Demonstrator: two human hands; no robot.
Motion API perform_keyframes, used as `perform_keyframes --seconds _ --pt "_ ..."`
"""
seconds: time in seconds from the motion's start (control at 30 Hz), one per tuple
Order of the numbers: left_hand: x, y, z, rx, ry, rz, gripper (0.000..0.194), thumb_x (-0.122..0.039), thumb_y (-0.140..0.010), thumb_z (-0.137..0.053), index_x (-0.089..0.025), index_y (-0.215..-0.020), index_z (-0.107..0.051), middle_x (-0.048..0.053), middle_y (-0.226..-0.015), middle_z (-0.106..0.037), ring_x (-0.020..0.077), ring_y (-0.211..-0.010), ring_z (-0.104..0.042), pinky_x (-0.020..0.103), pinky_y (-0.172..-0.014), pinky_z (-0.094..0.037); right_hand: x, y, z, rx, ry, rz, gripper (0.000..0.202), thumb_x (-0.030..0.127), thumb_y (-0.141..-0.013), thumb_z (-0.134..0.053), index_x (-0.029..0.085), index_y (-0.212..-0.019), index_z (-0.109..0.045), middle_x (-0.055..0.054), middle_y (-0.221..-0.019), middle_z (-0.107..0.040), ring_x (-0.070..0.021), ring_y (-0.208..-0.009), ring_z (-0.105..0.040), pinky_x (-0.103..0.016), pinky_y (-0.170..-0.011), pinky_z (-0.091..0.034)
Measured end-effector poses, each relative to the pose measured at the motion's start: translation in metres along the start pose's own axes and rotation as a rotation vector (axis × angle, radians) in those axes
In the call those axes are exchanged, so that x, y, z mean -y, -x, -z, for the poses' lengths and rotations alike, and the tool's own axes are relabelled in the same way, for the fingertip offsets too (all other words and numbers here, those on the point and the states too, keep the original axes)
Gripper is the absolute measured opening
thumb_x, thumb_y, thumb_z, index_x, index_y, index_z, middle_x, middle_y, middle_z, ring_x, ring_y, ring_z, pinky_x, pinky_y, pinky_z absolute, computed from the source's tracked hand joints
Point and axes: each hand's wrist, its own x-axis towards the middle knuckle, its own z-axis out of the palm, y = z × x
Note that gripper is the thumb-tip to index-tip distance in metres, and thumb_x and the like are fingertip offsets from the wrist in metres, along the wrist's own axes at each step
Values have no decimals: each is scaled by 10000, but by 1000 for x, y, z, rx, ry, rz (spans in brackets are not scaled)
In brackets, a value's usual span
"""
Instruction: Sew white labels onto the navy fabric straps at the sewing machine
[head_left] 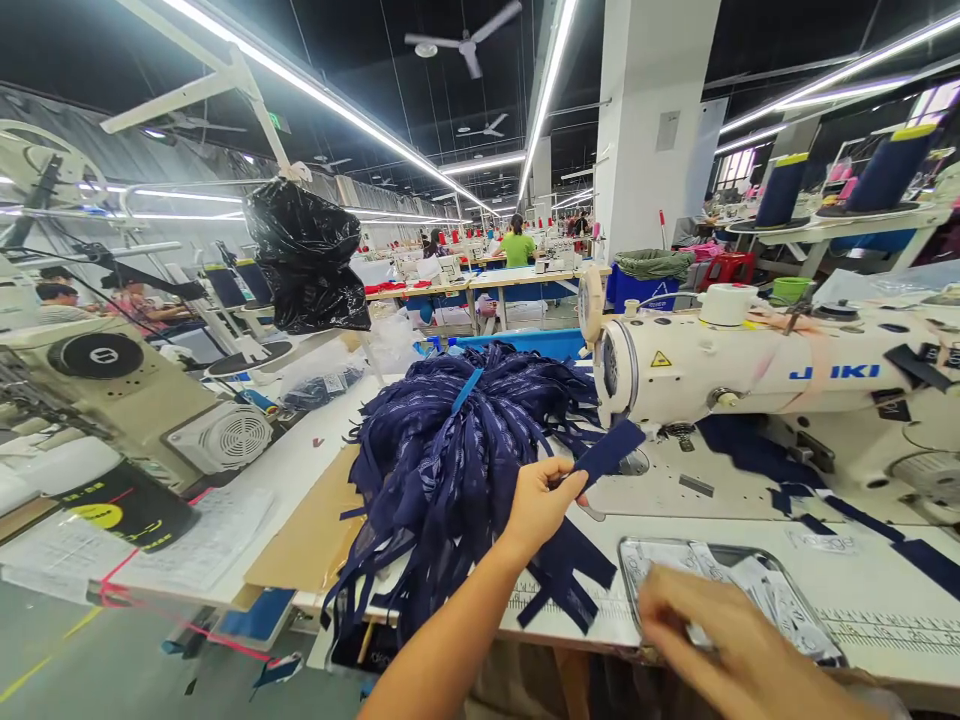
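Fingers (576, 485) of my left hand (536, 508) pinch the navy strip (616, 446) near the sewing machine (690, 365); so small a grip may slip. My right hand (712, 625) is blurred above the tray (739, 547); I cannot tell its grasp.

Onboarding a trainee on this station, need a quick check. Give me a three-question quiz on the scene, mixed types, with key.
1. What does the left grip hold?
A) a thread cone
B) a navy fabric strip
C) scissors

2. True or false: in this view, the right grip hides part of the metal tray of printed labels.

3. What colour is the narrow band at the top of the navy bundle?

Key:
1. B
2. True
3. Bright blue
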Motion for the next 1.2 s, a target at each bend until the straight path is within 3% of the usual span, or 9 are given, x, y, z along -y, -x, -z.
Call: perform_keyframes --seconds 0.1,0.2,0.53,0.63,0.73,0.87,0.97,1.1,1.2 --pt "-2 3 2 79 -8 -31 244 -330 -710 -567 -125 -583 -602 12 -541 -587 103 -524 -494 210 -572 -393 -11 -37 5 -265 191 205 133 263 -852 -417 225 -848 -543 -22 -738 -560 -139 -603 -509 -279 -601 -403" --pt "-5 6 5 126 -65 -79 236 -321 -744 -544 -129 -641 -637 22 -586 -617 121 -569 -537 216 -598 -416 -22 -65 2 -389 339 258 168 266 -860 -403 196 -890 -553 -49 -788 -572 -152 -621 -506 -297 -611 -398" --pt "-6 6 13 180 -252 -189 194 -202 -784 -496 -149 -702 -664 14 -627 -660 121 -592 -581 201 -627 -423 -42 -76 -4 -406 316 242 184 267 -864 -411 183 -902 -570 -71 -841 -594 -178 -721 -541 -325 -663 -421" --pt "-4 5 14 220 -296 -203 198 -207 -787 -498 -153 -695 -665 19 -621 -666 128 -604 -586 207 -639 -420 -49 -76 7 -298 164 230 303 208 -851 -371 212 -1124 -502 -92 -1102 -542 -180 -896 -542 -317 -739 -444" --pt "-4 4 15 320 -381 -259 192 -215 -779 -514 -170 -666 -663 13 -615 -669 131 -615 -585 228 -695 -412 -51 -77 17 -18 44 153 436 170 -798 -407 239 -1228 -436 -47 -951 -600 -144 -721 -557 -273 -634 -462" --pt "-6 0 17 351 -448 -268 196 -204 -776 -509 -182 -663 -667 4 -597 -663 125 -590 -569 229 -685 -404 -58 -71 27 101 110 103 135 209 -775 -484 234 -818 -609 25 -593 -538 -125 -535 -479 -230 -502 -394" --pt "-6 -4 19 244 -444 -250 214 -206 -773 -506 -180 -623 -656 3 -583 -657 123 -573 -562 223 -640 -407 -78 -55 42 -56 435 140 183 233 -810 -435 221 -683 -567 -15 -643 -559 -147 -558 -491 -262 -521 -366" --pt "-1 -8 15 79 -385 -269 197 -225 -776 -506 -174 -671 -665 30 -665 -679 141 -627 -591 235 -631 -427 -105 -30 68 -356 920 54 253 215 -828 -358 188 -747 -596 -128 -809 -608 -188 -566 -505 -325 -528 -330" --pt "5 -11 4 12 -352 -430 143 -213 -771 -531 -174 -737 -664 46 -750 -691 157 -728 -616 265 -714 -444 -100 -21 69 -459 795 -28 278 315 -836 -369 188 -871 -613 -153 -1049 -577 -203 -631 -526 -338 -543 -351"
